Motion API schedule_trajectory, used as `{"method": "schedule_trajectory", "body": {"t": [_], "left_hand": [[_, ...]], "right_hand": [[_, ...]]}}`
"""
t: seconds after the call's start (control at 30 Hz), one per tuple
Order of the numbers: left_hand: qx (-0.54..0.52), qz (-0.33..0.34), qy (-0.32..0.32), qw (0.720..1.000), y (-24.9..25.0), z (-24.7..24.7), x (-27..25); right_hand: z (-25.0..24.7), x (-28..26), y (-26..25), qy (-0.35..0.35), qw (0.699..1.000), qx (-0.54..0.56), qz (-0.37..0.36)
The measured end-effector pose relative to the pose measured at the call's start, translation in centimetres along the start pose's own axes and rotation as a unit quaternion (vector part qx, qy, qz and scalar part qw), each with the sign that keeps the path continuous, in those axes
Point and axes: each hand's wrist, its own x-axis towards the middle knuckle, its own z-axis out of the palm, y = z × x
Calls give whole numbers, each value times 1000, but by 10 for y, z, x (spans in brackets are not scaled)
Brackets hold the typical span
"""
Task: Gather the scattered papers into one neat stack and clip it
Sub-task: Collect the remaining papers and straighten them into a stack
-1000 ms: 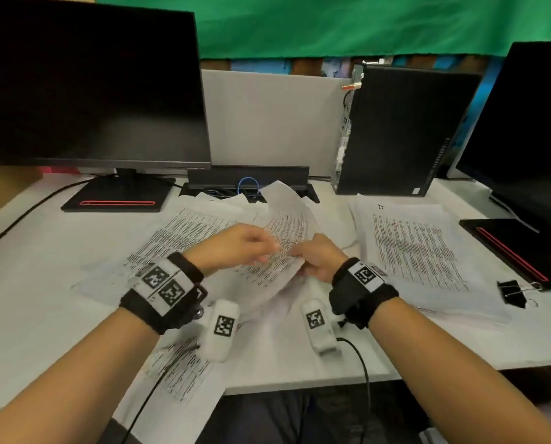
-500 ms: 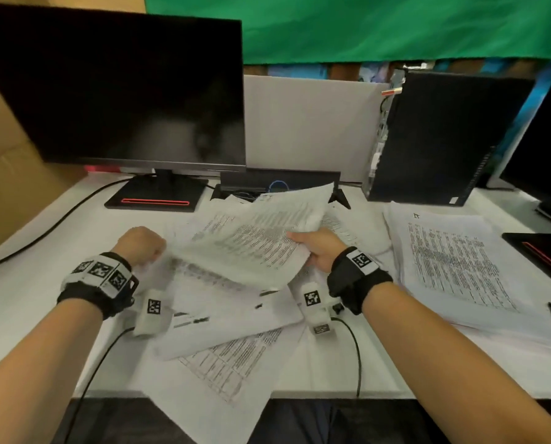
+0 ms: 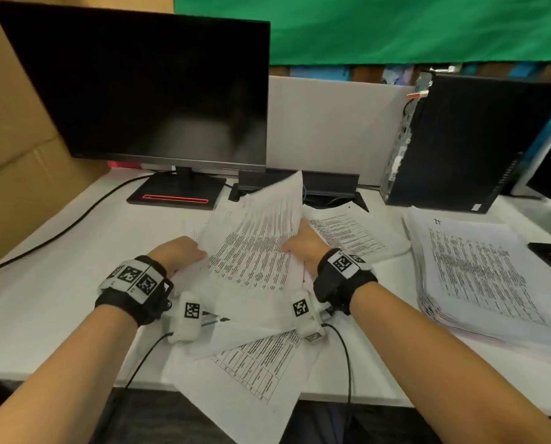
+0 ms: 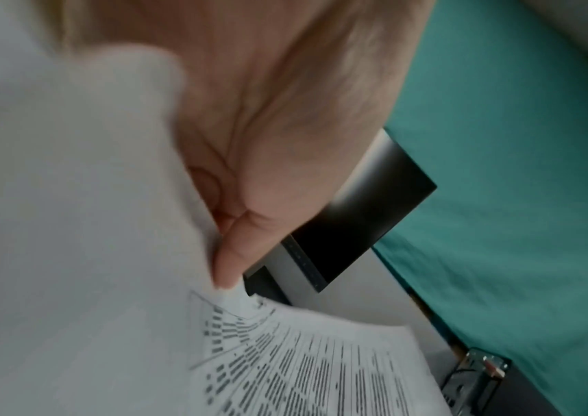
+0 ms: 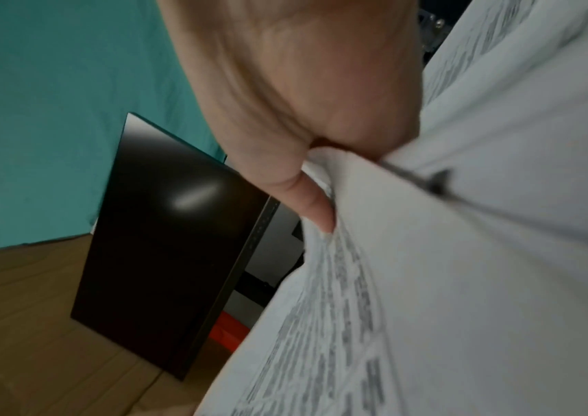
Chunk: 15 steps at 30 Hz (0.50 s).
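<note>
Your left hand (image 3: 179,253) has come back from the bare desk to pinch the left edge of the lifted sheaf (image 3: 255,248), which your right hand (image 3: 303,243) grips at its right edge. Loose sheets (image 3: 255,363) below remain ungathered, so squaring can begin.

The left hand (image 3: 179,255), apart from the raised sheaf of papers (image 3: 258,248) half a second ago, is now brought against its left edge, thumb pinching it. The sheaf, gripped by the right hand (image 3: 303,246), is tipped steeper toward the monitor (image 3: 146,88).
</note>
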Motion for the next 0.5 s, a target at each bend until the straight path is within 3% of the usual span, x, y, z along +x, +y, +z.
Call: {"method": "schedule_trajectory", "body": {"t": [0.07,0.2,0.37,0.5], "left_hand": [[-82,-17,29,996,-6,-1,-2],[-229,-53,40,971,-19,3,-13],[-273,-33,-3,962,-17,17,-6],[-328,-31,-20,944,-15,24,1]], "right_hand": [[-9,7,-7,46,995,-84,-41],[-23,17,-21,102,966,-238,-19],[-20,21,-20,54,971,-230,20],[-15,18,-10,93,969,-226,40]]}}
